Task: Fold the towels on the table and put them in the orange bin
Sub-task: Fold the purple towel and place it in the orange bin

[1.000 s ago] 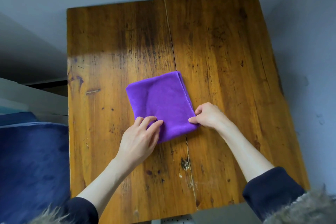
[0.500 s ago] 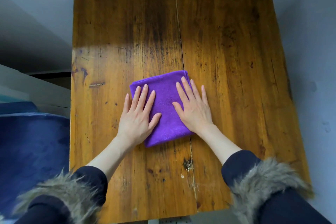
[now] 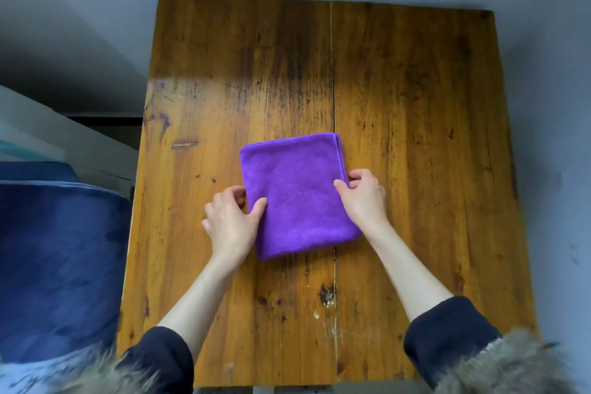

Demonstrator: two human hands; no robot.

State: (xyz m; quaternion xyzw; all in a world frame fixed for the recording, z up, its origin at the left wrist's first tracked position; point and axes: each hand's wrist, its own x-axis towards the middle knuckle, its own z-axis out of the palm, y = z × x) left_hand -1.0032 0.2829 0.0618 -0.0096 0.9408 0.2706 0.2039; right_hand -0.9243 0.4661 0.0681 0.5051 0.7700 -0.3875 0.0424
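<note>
The purple towel is folded into a small square and lies flat near the middle of the wooden table. It sits a bit crooked, with its far corner tipped to the right.

My left hand is at the left edge of the towel. My thumb lies on top and my other fingers curl at the edge, so I think I am pinching it there. My right hand is at the right edge. Its thumb is on top too, and its fingers curl round the side where the layers show. My two hands are apart, one on each side, both holding the same towel.

I think the folding is done and the next job is to lift it. I cannot see the orange bin from here, so I will have to look for it.

Here is what could go wrong. The towel is soft and has many layers. If I grab only the top layer, the bottom ones could flop down and the fold would come open. If one hand lifts faster, the square could sag and slide apart. If I let go too high over the bin, it could land all messy.
</note>
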